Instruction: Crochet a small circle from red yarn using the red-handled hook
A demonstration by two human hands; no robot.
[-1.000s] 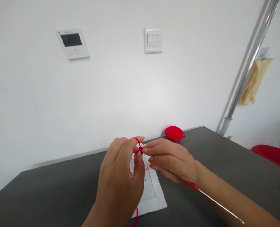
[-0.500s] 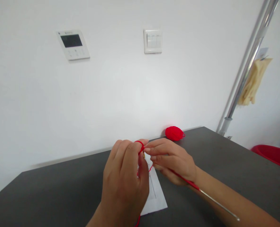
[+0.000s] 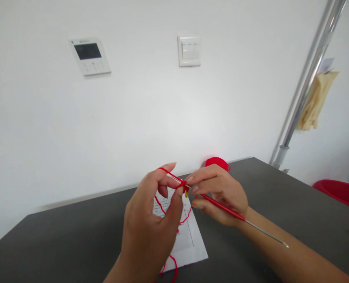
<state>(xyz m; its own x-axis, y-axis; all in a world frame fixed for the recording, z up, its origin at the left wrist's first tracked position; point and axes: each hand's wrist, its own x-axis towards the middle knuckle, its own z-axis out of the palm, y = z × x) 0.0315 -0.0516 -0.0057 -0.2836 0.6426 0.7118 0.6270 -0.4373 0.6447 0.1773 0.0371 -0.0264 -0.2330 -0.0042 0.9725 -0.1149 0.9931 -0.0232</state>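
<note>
My left hand (image 3: 150, 220) pinches a small piece of red crochet work (image 3: 185, 187) between thumb and fingers, with red yarn (image 3: 166, 171) running over its raised index finger. A crochet hook (image 3: 224, 208) with a red grip and metal ends lies in my right hand (image 3: 221, 192). Its front end passes through the red work, and its back end points down to the right. Just below the stitches hangs a small yellow stitch marker (image 3: 186, 194). Loose yarn curls beneath both hands, over a printed sheet of paper (image 3: 189, 251).
A red ball of yarn (image 3: 217, 162) sits at the back of the dark table (image 3: 74, 239), against the white wall. On the right are a metal pole (image 3: 307, 86), hanging cream gloves (image 3: 317, 102) and a red rounded object (image 3: 339, 192).
My left hand has turned and opened out, so the work and yellow marker now show. The index finger has risen with the yarn. The hook's back end has swung upward.
</note>
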